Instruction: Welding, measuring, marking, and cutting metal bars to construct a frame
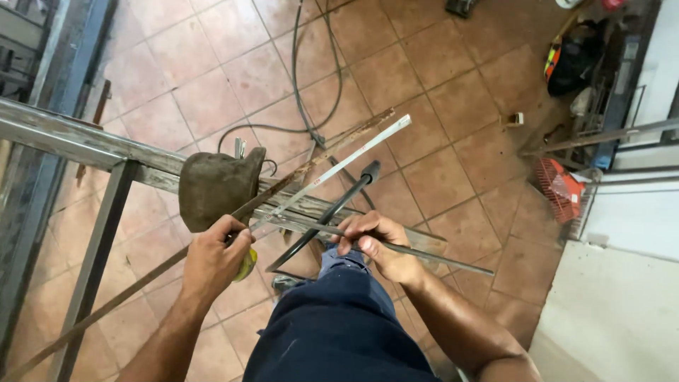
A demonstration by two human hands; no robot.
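Tape blade run out along the bar, both hands busy.

Left hand (216,256) is closed round a yellow tape measure (246,265), its blade (332,170) lying beside a rusty bar (311,166) on the steel frame (85,145). Right hand (378,244) pinches a thin rod (424,253) near a black-handled tool (332,212). Risks, my read: the unsupported blade could buckle or slide off; the long bar could tip off the frame; the cable (304,106) on the floor is a trip hazard.
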